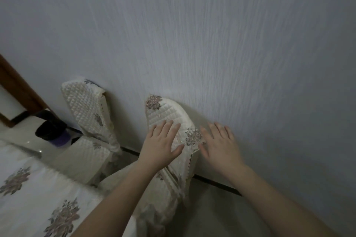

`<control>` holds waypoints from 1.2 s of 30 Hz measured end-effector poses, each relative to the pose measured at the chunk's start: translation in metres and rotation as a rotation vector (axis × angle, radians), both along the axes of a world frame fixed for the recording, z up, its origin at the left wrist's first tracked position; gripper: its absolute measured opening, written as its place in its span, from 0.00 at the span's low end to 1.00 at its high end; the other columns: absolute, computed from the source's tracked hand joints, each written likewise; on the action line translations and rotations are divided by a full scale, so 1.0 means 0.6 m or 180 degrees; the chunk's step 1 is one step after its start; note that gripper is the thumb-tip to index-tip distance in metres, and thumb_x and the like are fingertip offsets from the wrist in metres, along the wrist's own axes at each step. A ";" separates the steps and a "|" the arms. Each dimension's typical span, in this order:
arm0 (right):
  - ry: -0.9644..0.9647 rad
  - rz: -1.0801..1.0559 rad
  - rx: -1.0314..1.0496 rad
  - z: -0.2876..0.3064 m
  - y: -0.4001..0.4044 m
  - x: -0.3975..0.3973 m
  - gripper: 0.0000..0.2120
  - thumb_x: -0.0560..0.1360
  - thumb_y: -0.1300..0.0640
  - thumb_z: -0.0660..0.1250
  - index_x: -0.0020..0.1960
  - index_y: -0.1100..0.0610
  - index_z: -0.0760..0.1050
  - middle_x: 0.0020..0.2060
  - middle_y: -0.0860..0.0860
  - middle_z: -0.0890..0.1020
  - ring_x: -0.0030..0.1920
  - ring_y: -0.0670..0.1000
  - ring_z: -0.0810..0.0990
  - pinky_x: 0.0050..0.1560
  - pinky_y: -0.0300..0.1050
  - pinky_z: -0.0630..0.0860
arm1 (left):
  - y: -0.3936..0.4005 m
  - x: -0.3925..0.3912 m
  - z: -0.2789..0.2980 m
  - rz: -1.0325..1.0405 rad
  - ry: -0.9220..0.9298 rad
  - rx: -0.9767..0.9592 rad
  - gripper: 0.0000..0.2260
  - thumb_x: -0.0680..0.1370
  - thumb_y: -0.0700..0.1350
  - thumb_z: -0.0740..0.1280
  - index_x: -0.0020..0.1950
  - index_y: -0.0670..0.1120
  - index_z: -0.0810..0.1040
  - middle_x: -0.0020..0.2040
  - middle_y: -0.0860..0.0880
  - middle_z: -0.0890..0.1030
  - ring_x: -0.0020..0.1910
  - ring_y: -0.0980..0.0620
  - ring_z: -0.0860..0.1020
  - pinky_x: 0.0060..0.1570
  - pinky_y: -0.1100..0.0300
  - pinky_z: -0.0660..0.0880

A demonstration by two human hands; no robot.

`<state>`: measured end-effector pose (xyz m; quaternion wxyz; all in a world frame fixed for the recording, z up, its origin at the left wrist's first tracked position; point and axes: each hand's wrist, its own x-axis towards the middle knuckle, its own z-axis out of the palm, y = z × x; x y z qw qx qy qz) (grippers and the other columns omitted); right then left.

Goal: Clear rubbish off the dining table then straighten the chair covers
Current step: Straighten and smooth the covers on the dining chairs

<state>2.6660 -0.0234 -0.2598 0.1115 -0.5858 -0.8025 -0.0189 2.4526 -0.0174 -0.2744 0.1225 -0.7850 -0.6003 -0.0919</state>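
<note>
Against the wall, both hands' grips, left hand and right hand, lie flat-fingered on the chair cover.

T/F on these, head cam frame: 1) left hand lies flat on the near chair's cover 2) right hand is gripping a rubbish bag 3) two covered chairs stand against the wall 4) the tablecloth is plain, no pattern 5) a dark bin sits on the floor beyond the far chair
1) True. The left hand lies with straight fingers on the near chair cover.
2) False. The right hand is open and holds nothing; it is at the cover's edge.
3) True. The far chair cover and the near one both back onto the wall.
4) False. The tablecloth has flower motifs.
5) True. The bin stands there.
</note>
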 end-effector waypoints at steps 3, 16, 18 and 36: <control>0.0030 0.0179 -0.0176 -0.007 0.060 0.010 0.31 0.77 0.39 0.46 0.71 0.55 0.68 0.67 0.57 0.73 0.69 0.60 0.68 0.70 0.59 0.61 | 0.055 -0.003 -0.007 0.0108 0.0022 -0.0191 0.28 0.77 0.63 0.56 0.73 0.50 0.67 0.70 0.47 0.72 0.71 0.46 0.68 0.69 0.47 0.64; 0.0107 0.0608 -0.0583 -0.079 0.226 -0.074 0.36 0.75 0.37 0.38 0.75 0.56 0.60 0.70 0.56 0.69 0.70 0.58 0.65 0.71 0.57 0.59 | 0.181 -0.089 -0.082 0.0356 -0.0100 -0.0338 0.23 0.81 0.59 0.51 0.72 0.50 0.67 0.69 0.49 0.73 0.70 0.46 0.69 0.67 0.48 0.66; 0.0026 0.0549 -0.0632 -0.090 0.250 -0.090 0.37 0.75 0.37 0.38 0.75 0.56 0.60 0.69 0.56 0.69 0.69 0.58 0.66 0.70 0.57 0.60 | 0.213 -0.109 -0.093 0.0215 -0.0077 -0.0369 0.24 0.82 0.59 0.49 0.72 0.49 0.68 0.69 0.47 0.73 0.70 0.45 0.69 0.67 0.48 0.65; -0.0045 -0.0020 -0.1412 -0.171 0.319 -0.134 0.49 0.72 0.37 0.64 0.77 0.55 0.37 0.70 0.55 0.65 0.65 0.55 0.71 0.60 0.54 0.71 | 0.471 -0.124 -0.118 -0.0828 0.0119 -0.1292 0.39 0.74 0.72 0.47 0.79 0.49 0.52 0.79 0.50 0.55 0.78 0.51 0.50 0.74 0.51 0.42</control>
